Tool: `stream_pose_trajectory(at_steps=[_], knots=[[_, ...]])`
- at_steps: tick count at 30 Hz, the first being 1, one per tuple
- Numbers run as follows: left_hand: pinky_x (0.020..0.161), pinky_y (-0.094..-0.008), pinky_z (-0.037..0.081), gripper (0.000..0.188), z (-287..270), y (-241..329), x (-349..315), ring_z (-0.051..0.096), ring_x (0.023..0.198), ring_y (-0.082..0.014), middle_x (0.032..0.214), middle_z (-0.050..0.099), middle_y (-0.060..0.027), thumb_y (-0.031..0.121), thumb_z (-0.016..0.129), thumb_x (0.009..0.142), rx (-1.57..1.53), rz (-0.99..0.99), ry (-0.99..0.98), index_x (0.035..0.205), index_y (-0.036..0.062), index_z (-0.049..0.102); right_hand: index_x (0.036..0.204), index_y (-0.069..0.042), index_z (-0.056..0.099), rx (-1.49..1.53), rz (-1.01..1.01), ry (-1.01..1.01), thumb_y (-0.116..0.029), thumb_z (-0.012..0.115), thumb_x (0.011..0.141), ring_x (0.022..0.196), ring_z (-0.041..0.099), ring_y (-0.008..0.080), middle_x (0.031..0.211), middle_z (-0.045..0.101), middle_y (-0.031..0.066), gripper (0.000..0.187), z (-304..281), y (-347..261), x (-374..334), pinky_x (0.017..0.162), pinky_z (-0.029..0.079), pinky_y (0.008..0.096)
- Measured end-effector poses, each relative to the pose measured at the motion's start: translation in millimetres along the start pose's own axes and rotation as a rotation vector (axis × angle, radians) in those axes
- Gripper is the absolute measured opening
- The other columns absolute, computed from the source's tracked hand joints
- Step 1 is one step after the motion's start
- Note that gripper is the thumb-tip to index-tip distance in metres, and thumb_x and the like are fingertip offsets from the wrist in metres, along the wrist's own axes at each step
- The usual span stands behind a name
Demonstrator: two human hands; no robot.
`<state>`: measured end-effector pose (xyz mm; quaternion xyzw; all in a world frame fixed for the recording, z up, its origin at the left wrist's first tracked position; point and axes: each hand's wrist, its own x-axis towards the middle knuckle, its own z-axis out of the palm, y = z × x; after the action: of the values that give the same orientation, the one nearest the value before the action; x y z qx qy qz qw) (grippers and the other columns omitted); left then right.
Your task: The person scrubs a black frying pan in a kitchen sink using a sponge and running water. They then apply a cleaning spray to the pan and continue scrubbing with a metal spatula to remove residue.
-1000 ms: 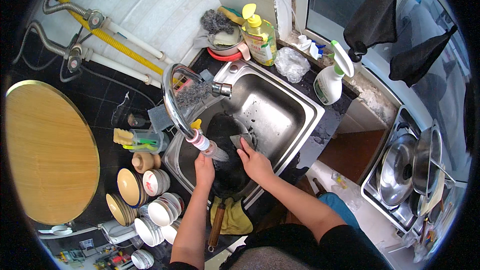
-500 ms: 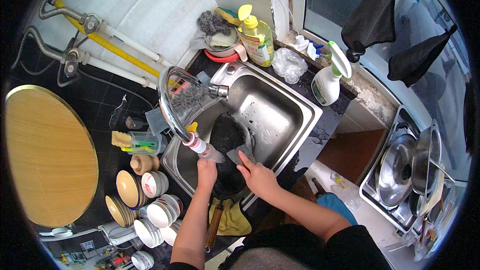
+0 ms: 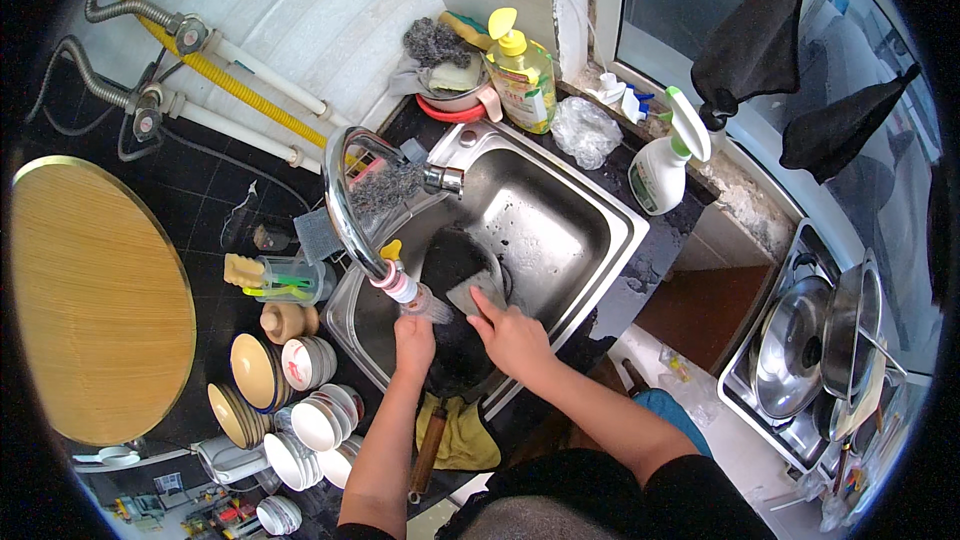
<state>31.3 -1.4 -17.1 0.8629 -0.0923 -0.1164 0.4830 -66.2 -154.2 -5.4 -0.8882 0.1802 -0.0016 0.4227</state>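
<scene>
A black wok (image 3: 450,270) lies tilted in the steel sink (image 3: 590,210), its wooden handle (image 3: 428,455) sticking out over the front edge. My left hand (image 3: 413,340) grips the wok's near rim, just under the faucet's spray head (image 3: 405,290), where water runs. My right hand (image 3: 510,335) presses a grey cloth (image 3: 478,290) against the wok's inside. The curved chrome faucet (image 3: 340,200) arches over the sink's left side.
Stacks of bowls (image 3: 300,400) stand on the dark counter left of the sink, beside a round wooden board (image 3: 90,300). A yellow soap bottle (image 3: 522,80), a spray bottle (image 3: 665,160) and a plastic bag (image 3: 585,130) line the back edge. A stove with pots (image 3: 815,340) is at right.
My right hand has slid with the cloth across the wok's inside, toward the right. The left hand stays on the rim. The view has shifted slightly.
</scene>
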Motion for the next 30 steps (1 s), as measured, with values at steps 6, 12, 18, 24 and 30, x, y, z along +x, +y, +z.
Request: stream_pose_trajectory(at_steps=[6, 12, 18, 24, 30], knots=[[0.066, -0.0312, 0.042, 0.023, 0.0, -8.7, -5.5, 0.049, 0.07, -0.0121, 0.072, 0.054, -0.0047, 0.012, 0.043, 0.091, 0.055, 0.025, -0.106, 0.079, -0.0041, 0.055, 0.136, -0.021, 0.043, 0.024, 0.071, -0.004, -0.04, 0.046, 0.094, 0.057, 0.06, 0.0395, 0.069, 0.06, 0.0221, 0.047, 5.4, 9.1, 15.4, 0.053, 0.05, 0.0468], [0.06, -0.0332, 0.042, 0.024, -4.2, -7.6, -6.2, 0.05, 0.062, -0.0146, 0.062, 0.051, -0.012, 0.01, 0.045, 0.089, 0.092, 0.06, -0.077, 0.073, -0.0062, 0.053, 0.135, -0.022, 0.044, 0.011, 0.037, -0.068, -0.04, 0.047, 0.093, 0.064, 0.061, 0.0411, 0.072, 0.061, 0.0251, 0.045, -9.3, -0.7, 2.8, 0.058, 0.051, 0.047], [0.061, -0.0309, 0.042, 0.031, 5.8, 7.4, -24.5, 0.043, 0.062, -0.0147, 0.064, 0.05, -0.0137, 0.022, 0.05, 0.095, 0.112, 0.006, -0.12, 0.08, -0.005, 0.052, 0.134, -0.02, 0.045, 0.007, 0.081, -0.059, -0.04, 0.045, 0.094, 0.064, 0.061, 0.0417, 0.067, 0.061, 0.0236, 0.045, -2.8, 11.6, 32.4, 0.058, 0.051, 0.0488], [0.057, -0.0275, 0.036, 0.028, -3.3, -2.5, -39.9, 0.037, 0.063, -0.009, 0.064, 0.039, -0.002, 0.021, 0.049, 0.096, 0.158, 0.0, -0.142, 0.081, -0.0022, 0.049, 0.134, -0.023, 0.045, 0.013, 0.044, -0.12, -0.04, 0.047, 0.093, 0.068, 0.061, 0.0427, 0.071, 0.062, 0.0234, 0.045, -15.1, 3.2, 10.2, 0.063, 0.05, 0.0496], [0.058, -0.0312, 0.041, 0.026, 0.9, 1.4, -50.4, 0.04, 0.059, -0.0135, 0.061, 0.045, -0.0081, 0.019, 0.05, 0.095, 0.086, -0.046, -0.128, 0.086, -0.004, 0.055, 0.134, -0.02, 0.044, 0.018, 0.11, -0.159, -0.044, 0.038, 0.095, 0.071, 0.062, 0.0428, 0.077, 0.064, 0.024, 0.046, -0.7, 18.2, 35.6, 0.064, 0.05, 0.0497]])
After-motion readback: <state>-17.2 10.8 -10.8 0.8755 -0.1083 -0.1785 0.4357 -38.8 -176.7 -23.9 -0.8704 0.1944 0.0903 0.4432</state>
